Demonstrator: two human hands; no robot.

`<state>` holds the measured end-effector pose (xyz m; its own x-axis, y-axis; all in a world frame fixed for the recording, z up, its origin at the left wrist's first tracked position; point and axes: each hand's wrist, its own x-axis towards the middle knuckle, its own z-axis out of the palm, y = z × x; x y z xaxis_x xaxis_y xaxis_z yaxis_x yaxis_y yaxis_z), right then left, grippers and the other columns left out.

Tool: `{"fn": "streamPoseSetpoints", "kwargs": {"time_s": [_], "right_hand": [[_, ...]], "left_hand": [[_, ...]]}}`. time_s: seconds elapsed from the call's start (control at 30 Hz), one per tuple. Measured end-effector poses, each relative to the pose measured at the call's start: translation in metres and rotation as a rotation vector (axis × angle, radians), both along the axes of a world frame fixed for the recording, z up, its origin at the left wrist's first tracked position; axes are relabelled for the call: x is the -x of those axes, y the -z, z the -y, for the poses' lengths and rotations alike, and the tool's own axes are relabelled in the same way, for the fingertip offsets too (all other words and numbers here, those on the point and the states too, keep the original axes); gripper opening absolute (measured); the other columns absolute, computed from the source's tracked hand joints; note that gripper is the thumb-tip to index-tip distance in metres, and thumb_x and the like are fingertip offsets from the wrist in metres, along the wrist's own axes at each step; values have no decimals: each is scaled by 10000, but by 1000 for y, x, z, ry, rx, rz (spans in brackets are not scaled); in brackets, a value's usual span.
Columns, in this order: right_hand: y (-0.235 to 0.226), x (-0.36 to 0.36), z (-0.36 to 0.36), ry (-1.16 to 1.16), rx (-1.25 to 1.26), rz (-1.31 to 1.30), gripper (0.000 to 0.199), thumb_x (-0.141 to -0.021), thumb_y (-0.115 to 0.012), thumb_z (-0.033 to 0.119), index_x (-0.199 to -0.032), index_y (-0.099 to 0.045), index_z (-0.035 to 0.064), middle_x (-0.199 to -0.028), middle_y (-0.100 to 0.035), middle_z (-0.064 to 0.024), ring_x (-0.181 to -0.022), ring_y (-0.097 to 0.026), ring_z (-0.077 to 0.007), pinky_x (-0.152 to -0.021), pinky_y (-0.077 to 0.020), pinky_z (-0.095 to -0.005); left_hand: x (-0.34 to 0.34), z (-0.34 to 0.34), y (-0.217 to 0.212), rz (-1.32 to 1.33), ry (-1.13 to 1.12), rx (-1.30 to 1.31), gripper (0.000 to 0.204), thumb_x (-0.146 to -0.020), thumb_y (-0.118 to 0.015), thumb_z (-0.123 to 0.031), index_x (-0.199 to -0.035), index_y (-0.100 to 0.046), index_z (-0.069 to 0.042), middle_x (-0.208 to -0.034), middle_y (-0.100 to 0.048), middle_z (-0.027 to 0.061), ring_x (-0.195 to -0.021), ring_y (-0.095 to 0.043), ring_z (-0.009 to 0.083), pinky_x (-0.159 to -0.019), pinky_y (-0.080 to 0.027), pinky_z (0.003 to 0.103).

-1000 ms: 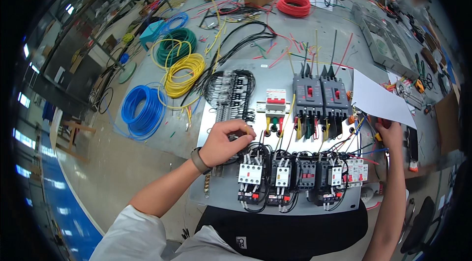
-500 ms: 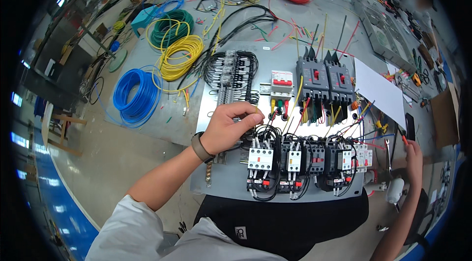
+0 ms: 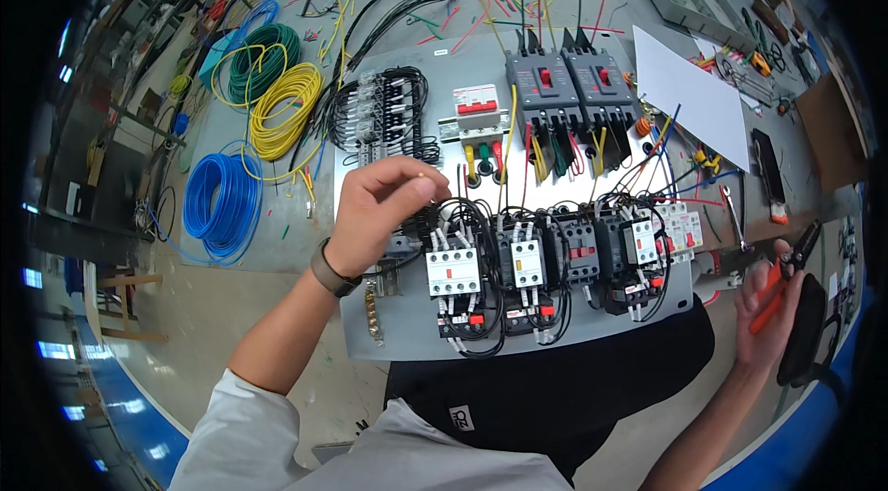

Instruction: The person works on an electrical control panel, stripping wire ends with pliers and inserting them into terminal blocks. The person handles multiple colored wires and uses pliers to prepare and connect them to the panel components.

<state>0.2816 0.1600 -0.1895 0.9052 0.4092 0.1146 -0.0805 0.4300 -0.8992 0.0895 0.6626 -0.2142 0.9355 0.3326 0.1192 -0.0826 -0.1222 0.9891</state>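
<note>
My left hand is closed in a pinch above the left part of the wired panel. A tiny yellowish bit shows at its fingertips, too small to name. Below and to its right stand the black and white contactors with black wires looped over them. Off the panel's right side, my right hand is closed round orange-handled pliers, their dark jaws pointing up and away. Behind the contactors are a small red-switched breaker and two large grey breakers with coloured wires sticking up.
Coils of blue, yellow and green wire lie on the left of the table. A white sheet is right of the large breakers. A wrench and a dark-handled brush lie at the right.
My right hand has picked up the orange-handled pliers and drawn them nearer to me. The view has shifted; my left hand keeps its pinch and is farther left over the panel.
</note>
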Motion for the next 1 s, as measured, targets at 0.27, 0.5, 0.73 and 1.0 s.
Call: {"fn": "streamPoseSetpoints", "kwargs": {"time_s": [0.27,0.5,0.73,1.0], "right_hand": [[26,34,-72,15,-121,-11,425,-1186,-397,484,-1327,-515,102,-900,-591,-28,-632,-509,-86,-574,-390,-254],[39,56,-67,135,-16,-44,391,-1170,-466,435,-1326,-502,78,-871,-611,-57,-624,-530,-117,-554,-408,-265],[40,55,-71,211,91,-71,363,-1141,-544,340,-1342,-507,40,-869,-628,-63,-629,-542,-117,-561,-430,-256],[38,52,-77,265,96,-66,357,-1133,-559,309,-1355,-516,33,-858,-617,-45,-636,-538,-100,-564,-431,-252]], "left_hand": [[-53,-14,-35,-389,194,175,419,-1141,-535,-319,-1344,-682,17,-1228,-764,125,-1133,-754,217,-942,-594,332],[-99,-20,-26,-505,603,95,299,-991,-746,-28,-1285,-703,8,-1202,-756,64,-1105,-721,130,-981,-593,297],[-86,-6,-30,-424,387,-37,160,-864,-873,50,-990,-789,-2,-978,-754,33,-911,-714,103,-847,-592,284],[-72,-9,-43,-25,328,-443,202,-771,-888,94,-940,-838,-5,-908,-807,91,-860,-739,162,-787,-579,287]]}}
